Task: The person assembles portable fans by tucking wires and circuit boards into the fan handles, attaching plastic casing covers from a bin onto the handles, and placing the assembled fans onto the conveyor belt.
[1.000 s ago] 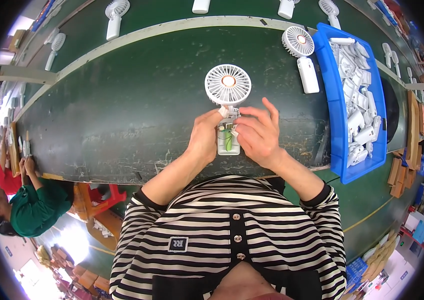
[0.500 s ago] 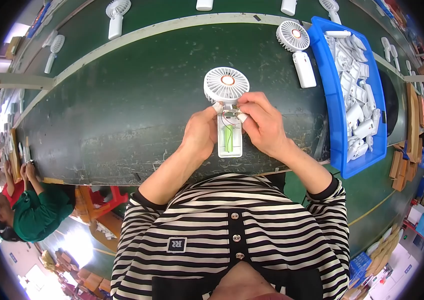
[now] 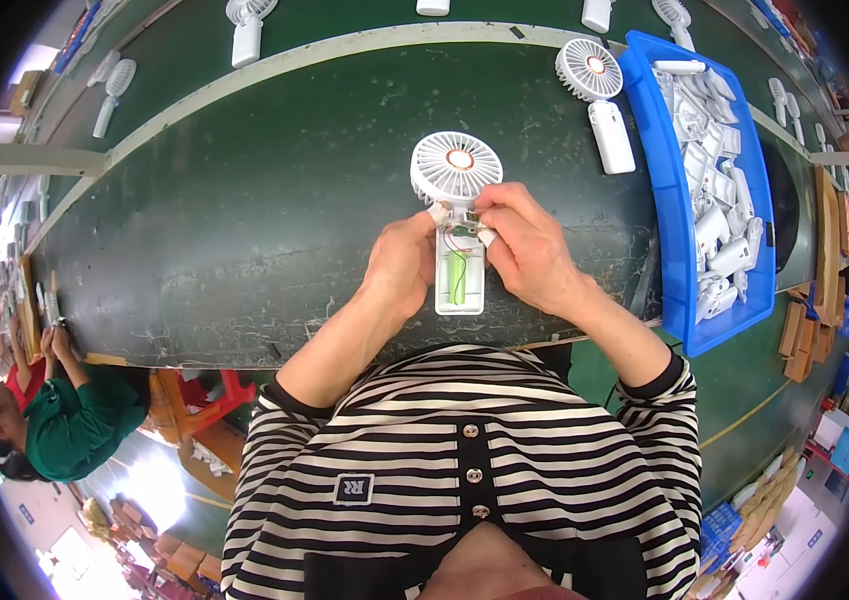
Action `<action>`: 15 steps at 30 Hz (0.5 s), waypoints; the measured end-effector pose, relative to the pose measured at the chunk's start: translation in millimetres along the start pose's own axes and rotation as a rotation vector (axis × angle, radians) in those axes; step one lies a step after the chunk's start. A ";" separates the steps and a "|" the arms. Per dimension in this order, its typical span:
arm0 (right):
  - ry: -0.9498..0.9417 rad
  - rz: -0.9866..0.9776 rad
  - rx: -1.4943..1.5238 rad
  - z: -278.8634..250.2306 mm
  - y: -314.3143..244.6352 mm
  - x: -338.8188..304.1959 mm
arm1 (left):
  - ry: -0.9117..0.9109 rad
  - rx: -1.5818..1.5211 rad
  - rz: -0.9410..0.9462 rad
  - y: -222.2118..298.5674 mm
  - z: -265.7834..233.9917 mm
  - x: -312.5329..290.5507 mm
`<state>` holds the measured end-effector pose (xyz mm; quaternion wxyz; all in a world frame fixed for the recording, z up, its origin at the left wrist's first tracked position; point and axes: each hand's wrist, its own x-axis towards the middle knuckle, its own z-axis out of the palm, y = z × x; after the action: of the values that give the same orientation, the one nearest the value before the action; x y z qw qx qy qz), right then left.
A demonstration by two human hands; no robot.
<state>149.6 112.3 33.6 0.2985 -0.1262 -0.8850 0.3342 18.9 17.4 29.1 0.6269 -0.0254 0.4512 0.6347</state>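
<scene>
A white handheld fan point(image 3: 435, 170) lies with its round grille away from me and its handle casing open. Inside the handle are a green cylindrical battery point(image 3: 457, 278), thin wires and a small circuit board point(image 3: 465, 230) near the neck. My left hand point(image 3: 400, 265) is closed on the handle's left side, the thumb at the neck. My right hand point(image 3: 533, 248) pinches around the circuit board from the right; its fingertips partly hide the board. White wraps cover some of the fingertips on both hands.
A blue bin point(image 3: 680, 250) full of white plastic casings stands at the right edge of the dark green table point(image 3: 245, 230). Another white fan point(image 3: 612, 138) lies beside it. Past a pale rail point(image 3: 345, 43), several fans sit on a green surface. A co-worker in green point(image 3: 85, 425) works at far left.
The fans beyond the rail have shifted to the right. My right fingers have moved slightly at the circuit board, which now sits at a different tilt. Both hands stay on the fan.
</scene>
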 end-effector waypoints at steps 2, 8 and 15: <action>-0.006 -0.001 -0.018 -0.4 -0.7 -0.1 | 0.014 0.010 0.001 -1.9 -2.6 2.7; -0.054 -0.009 -0.065 0.0 0.4 -1.5 | 0.027 0.068 -0.042 -0.6 -2.4 2.5; -0.175 -0.116 -0.221 -3.7 -1.5 -1.0 | -0.006 0.095 -0.081 -2.1 -6.3 3.0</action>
<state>152.7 112.7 36.4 0.2234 -0.0773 -0.9448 0.2269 16.6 15.5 22.4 0.6540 -0.0120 0.4775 0.5867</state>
